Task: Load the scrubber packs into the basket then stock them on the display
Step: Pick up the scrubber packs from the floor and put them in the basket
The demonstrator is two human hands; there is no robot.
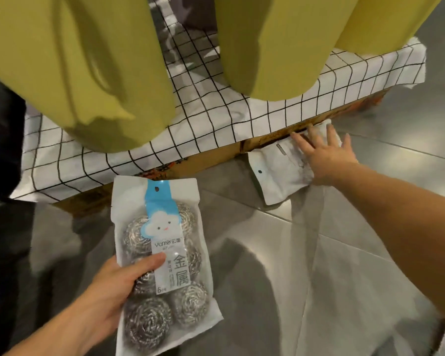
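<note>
My left hand [113, 286] grips a clear scrubber pack [165, 265] at its left edge, thumb across the front. The pack shows several steel-wool balls and a blue cloud label. A second scrubber pack [275, 173] lies white back side up on the grey floor, partly tucked under the cardboard edge of the low stand. My right hand [326, 155] rests on its far end with fingers spread and straight. No basket is in view.
A low cardboard stand [211, 160] draped with a white black-grid cloth [216, 111] carries large yellow-green plastic bins [70, 68] that fill the upper view. Glossy grey floor tiles [332, 265] stretch right and below. A dark shape stands at the far left.
</note>
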